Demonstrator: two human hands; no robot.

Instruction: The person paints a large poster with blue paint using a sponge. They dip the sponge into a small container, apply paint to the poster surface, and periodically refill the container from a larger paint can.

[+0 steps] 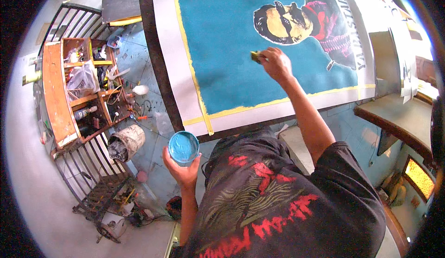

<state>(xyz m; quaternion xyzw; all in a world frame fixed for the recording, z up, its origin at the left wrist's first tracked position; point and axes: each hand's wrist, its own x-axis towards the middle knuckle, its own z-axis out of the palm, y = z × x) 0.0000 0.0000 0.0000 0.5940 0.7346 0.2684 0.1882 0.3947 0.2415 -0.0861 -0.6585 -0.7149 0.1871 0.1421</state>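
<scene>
One hand [278, 66] grips a tool [255, 56] at teal canvas [222, 49], another [186, 171] a cup [184, 147] above tiles [156, 172].

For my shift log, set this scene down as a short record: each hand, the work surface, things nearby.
Left hand: holds a cup of blue paint
Right hand: pinches a small yellowish piece at the blue area; contact unclear
Work surface: blue-painted sheet, yellow tape along its edges
Image: portrait, head toward the left
Person's left: stained bucket, wooden shelf unit

Yellowish tool [254, 57] — partly hidden (kind unclear), canvas [222, 77] — top cropped
</scene>
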